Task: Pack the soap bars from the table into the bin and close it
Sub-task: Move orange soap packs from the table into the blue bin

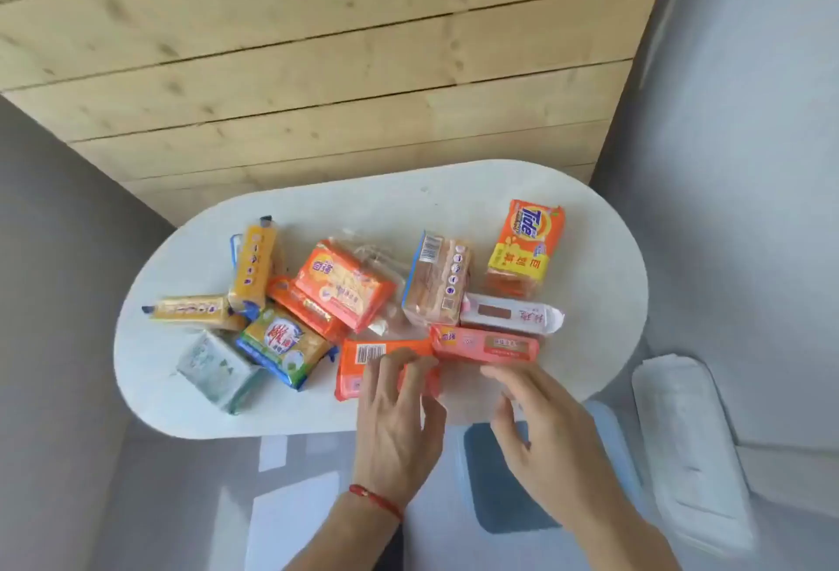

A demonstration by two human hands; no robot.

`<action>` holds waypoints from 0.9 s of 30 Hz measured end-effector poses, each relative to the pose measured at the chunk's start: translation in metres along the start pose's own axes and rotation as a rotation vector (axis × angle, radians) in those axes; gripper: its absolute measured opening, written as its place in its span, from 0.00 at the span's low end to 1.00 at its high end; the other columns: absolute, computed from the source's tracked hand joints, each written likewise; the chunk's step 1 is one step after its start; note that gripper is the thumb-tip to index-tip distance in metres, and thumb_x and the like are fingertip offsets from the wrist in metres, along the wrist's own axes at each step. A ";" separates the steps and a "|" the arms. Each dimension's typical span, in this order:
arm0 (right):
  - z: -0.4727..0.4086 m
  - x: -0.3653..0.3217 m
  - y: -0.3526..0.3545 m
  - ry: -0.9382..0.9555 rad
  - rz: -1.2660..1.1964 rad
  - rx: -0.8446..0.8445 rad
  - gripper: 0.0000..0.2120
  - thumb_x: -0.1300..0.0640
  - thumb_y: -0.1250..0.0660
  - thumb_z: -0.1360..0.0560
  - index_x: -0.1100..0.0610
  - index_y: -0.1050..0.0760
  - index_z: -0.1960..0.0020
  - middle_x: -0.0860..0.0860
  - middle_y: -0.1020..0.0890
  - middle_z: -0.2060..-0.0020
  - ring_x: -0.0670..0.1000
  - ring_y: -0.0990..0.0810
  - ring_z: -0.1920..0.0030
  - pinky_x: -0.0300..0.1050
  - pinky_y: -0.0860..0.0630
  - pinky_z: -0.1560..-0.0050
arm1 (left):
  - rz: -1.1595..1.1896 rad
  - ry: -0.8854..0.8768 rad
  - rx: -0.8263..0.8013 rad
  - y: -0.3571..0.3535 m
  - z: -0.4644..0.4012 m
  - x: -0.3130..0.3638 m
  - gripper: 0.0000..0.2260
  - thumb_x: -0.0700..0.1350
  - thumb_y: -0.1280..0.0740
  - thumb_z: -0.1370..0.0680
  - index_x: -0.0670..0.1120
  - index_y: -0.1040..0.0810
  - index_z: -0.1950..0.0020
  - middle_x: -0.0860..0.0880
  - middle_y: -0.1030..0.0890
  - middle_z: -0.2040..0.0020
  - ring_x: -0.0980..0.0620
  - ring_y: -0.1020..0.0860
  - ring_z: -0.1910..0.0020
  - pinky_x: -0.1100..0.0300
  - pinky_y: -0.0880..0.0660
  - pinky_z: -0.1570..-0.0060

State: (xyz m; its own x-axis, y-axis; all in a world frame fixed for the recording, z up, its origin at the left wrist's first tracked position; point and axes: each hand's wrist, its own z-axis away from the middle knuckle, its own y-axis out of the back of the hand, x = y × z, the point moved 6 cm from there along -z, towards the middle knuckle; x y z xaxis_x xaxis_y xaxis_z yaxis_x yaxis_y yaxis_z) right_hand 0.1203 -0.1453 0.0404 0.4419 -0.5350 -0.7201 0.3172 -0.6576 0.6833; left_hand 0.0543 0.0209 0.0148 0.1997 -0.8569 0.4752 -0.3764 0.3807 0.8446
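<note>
With my left hand [395, 407] spread over the orange bar [363, 366] and my right hand [535, 416] open, empty, beside the pink bar [486, 345] at lower centre of the worktop [150, 389], I judge a hasty grab could knock crowded bars off past the bin [613, 434] at lower right.

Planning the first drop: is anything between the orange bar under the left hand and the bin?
Nothing visible. The orange bar lies at the table's near edge under the left hand; the open bin sits just below, partly hidden by the right hand.
</note>
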 end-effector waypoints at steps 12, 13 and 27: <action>0.030 0.051 -0.040 0.391 0.167 0.167 0.15 0.60 0.37 0.26 0.57 0.17 0.43 0.49 0.18 0.45 0.51 0.18 0.48 0.45 0.23 0.49 | -0.239 -0.257 0.232 -0.035 -0.012 0.000 0.18 0.46 0.33 0.35 0.47 0.27 0.46 0.47 0.27 0.47 0.43 0.30 0.53 0.50 0.36 0.56; 0.032 0.051 -0.039 0.390 0.185 0.184 0.14 0.60 0.37 0.26 0.57 0.17 0.43 0.49 0.18 0.46 0.51 0.18 0.49 0.45 0.23 0.50 | -0.268 -0.227 0.233 -0.033 -0.010 0.000 0.18 0.47 0.33 0.35 0.47 0.27 0.46 0.47 0.28 0.49 0.43 0.30 0.54 0.49 0.36 0.56; 0.011 0.021 -0.014 0.182 0.454 0.181 0.33 0.54 0.29 0.27 0.51 0.34 0.24 0.51 0.34 0.22 0.55 0.35 0.24 0.54 0.35 0.27 | -0.480 -0.150 -0.264 -0.017 -0.006 -0.028 0.40 0.48 0.33 0.30 0.49 0.48 0.21 0.47 0.47 0.20 0.42 0.40 0.26 0.45 0.31 0.36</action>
State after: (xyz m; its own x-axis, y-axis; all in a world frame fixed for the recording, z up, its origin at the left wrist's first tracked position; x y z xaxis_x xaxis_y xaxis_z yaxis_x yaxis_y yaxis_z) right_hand 0.1159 -0.1531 0.0143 0.6449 -0.6975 -0.3126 -0.0834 -0.4708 0.8783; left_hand 0.0606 0.0401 -0.0117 0.1550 -0.9879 -0.0008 -0.0320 -0.0059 0.9995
